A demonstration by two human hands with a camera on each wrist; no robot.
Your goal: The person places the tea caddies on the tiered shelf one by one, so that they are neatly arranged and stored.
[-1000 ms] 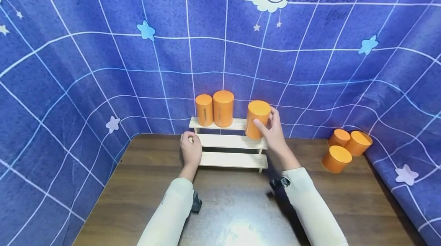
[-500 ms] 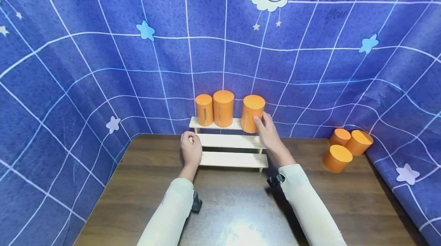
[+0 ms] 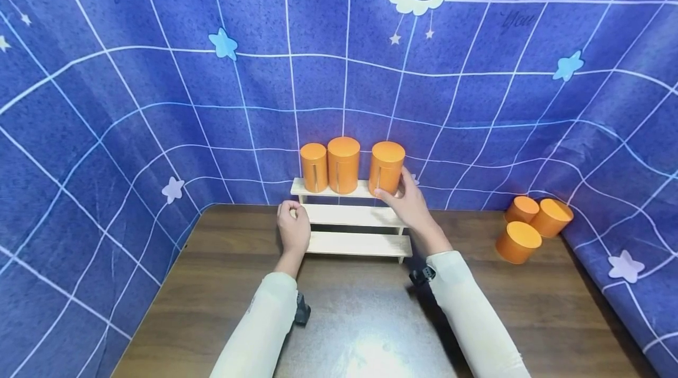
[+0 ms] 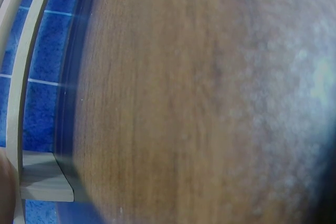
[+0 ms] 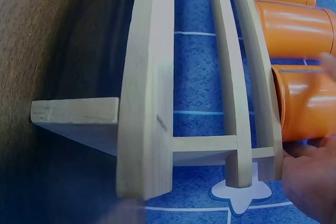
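Note:
A three-tier wooden rack (image 3: 355,216) stands on the table. My left hand (image 3: 293,231) grips its left end with curled fingers; in the left wrist view only a bit of a finger (image 4: 6,187) shows beside the rack's planks. At the right end of the top tier, my right hand (image 3: 413,204) holds a large orange canister (image 3: 386,169), thumb on its front and fingers at its right side. The canister is upright, its base at the top plank in the right wrist view. Two more orange canisters, a slim one (image 3: 314,168) and a wider one (image 3: 344,166), stand to its left.
Several shorter orange canisters stand grouped at the table's back right, among them a nearer one (image 3: 518,242). A blue patterned curtain (image 3: 254,101) rises close behind the rack. The brown table (image 3: 339,301) stretches in front.
My right hand has moved the large canister left and back, from in front of the top tier onto its right part. My left hand has stayed at the rack's left end.

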